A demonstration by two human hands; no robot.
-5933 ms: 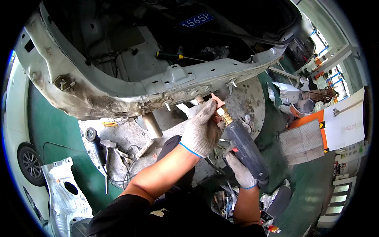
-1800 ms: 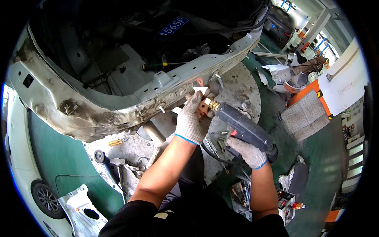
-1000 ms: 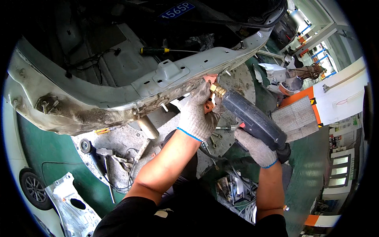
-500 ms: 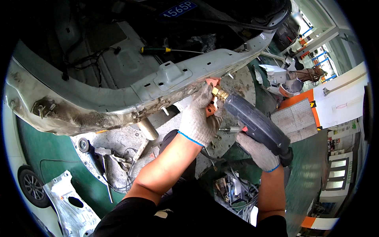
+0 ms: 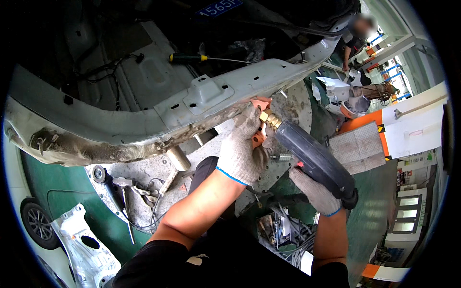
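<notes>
A black gun-shaped power tool (image 5: 314, 156) with brass fittings at its tip slants across the middle, its exact kind unclear. My gloved right hand (image 5: 315, 189) is closed around its rear grip. The brass end reaches an orange metal bracket (image 5: 259, 139) at the lower edge of the grey car body panel (image 5: 206, 93). Closed on that bracket, my gloved left hand (image 5: 238, 153) presses it against the panel's underside; its fingers are partly hidden behind the tool and bracket. Both gloves are off-white knit with blue cuffs.
A yellow-black screwdriver (image 5: 189, 58) lies inside the car body. An angle grinder (image 5: 103, 180) and hammer rest on the round plate at left. Cables and tools fill a box (image 5: 288, 230) below. A metal panel (image 5: 84, 245) lies lower left. A person (image 5: 354, 45) is at the upper right.
Both hands keep their holds on the bracket and tool, with only a slight shift. A person has come into view at the far upper right.
</notes>
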